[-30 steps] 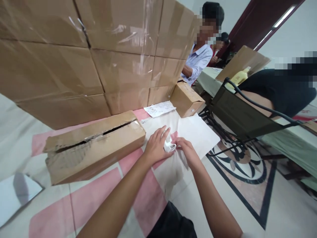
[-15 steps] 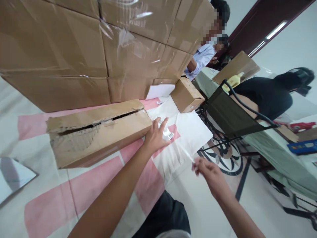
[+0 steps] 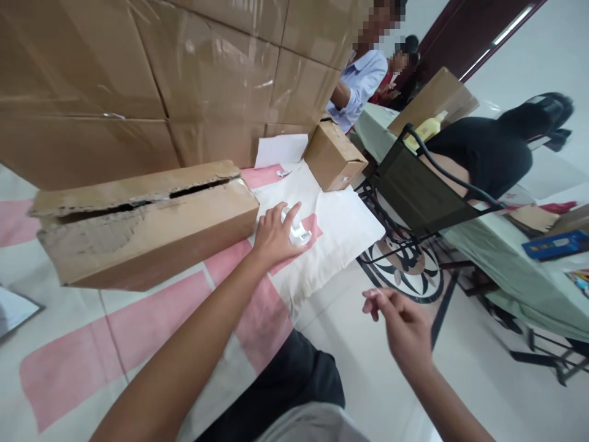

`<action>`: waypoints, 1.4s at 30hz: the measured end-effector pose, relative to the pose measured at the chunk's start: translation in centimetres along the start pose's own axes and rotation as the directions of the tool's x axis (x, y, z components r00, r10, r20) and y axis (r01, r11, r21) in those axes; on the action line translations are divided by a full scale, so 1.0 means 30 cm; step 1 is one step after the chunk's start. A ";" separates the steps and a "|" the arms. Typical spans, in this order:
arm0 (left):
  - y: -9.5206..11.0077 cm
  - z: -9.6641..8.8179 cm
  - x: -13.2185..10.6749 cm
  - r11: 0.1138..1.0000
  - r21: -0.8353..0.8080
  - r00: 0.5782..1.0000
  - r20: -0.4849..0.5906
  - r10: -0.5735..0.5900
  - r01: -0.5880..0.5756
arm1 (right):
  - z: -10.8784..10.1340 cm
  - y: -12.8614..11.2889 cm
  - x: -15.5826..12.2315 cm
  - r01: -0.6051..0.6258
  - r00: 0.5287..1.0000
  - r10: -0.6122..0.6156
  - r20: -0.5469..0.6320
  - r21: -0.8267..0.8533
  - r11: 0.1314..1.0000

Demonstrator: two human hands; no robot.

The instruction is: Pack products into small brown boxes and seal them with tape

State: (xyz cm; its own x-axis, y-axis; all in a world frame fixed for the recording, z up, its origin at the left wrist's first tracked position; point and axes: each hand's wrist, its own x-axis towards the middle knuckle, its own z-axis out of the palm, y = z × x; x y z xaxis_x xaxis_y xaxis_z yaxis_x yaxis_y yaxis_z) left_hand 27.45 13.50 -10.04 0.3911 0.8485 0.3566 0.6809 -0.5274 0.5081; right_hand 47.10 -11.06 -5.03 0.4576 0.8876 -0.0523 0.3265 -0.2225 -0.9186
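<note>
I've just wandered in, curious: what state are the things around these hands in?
Small white plastic object: held by left hand
Right hand: raised, fingers bent; grip unclear
Long brown cardboard box: top torn, slit gaping
Brown cardboard cartons: stacked, plastic-wrapped
White rectangular paper sheet: leaning on cartons
Pink-and-white cloth: spread, creased

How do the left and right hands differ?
The left hand is spread around the white object; the right hand is curled in a pinch, contents unclear. The left is over the cloth; the right appears over the floor. Both are bare.
</note>
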 end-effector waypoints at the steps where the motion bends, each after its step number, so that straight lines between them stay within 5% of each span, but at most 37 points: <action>1: 0.004 -0.001 -0.001 1.000 0.009 1.000 -0.008 -0.011 0.011 | 0.002 0.052 -0.036 -0.042 0.999 0.042 0.005 -0.058 0.997; 4: 0.011 -0.004 -0.001 1.000 0.016 1.000 -0.013 0.017 -0.017 | 0.015 0.206 -0.139 -0.283 0.948 0.303 0.101 -0.173 0.943; 10: 0.007 -0.011 -0.002 0.999 0.044 1.000 -0.002 -0.024 0.024 | 0.014 0.238 -0.113 -0.191 0.979 0.197 0.052 -0.111 0.975; 17: -0.006 -0.066 0.013 0.999 -0.016 0.993 0.117 -0.027 0.029 | 0.038 0.271 -0.128 -0.300 0.946 0.289 0.148 0.062 0.952; 22: -0.055 -0.092 0.059 0.967 -0.200 0.952 0.290 -0.095 0.158 | 0.013 0.284 -0.152 -0.223 0.973 0.212 0.097 0.133 0.966; 28: -0.034 -0.030 0.065 0.909 -0.333 0.966 0.018 -0.258 0.249 | -0.062 0.222 -0.133 -0.081 0.995 0.092 -0.050 0.191 0.978; 33: -0.071 -0.003 0.127 0.815 -0.404 0.880 -0.051 -0.472 0.414 | -0.116 0.176 -0.116 0.043 0.994 -0.018 -0.110 0.228 0.973; 37: -0.100 -0.011 0.150 0.812 -0.467 0.905 -0.057 -0.422 0.350 | -0.136 0.165 -0.104 0.107 0.992 -0.085 -0.094 0.269 0.957; 42: -0.079 -0.021 0.113 0.821 -0.456 0.933 0.069 -0.353 0.345 | -0.139 0.177 -0.087 0.106 0.993 -0.083 -0.089 0.292 0.951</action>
State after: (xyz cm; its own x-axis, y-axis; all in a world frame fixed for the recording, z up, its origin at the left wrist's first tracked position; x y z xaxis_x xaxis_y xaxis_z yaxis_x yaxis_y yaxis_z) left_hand 26.77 17.59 -9.54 0.1668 0.9810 0.0991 0.4116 -0.1607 0.8971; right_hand 51.08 -16.23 -8.13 0.5011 0.8633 0.0594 0.1175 0.0001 -0.9931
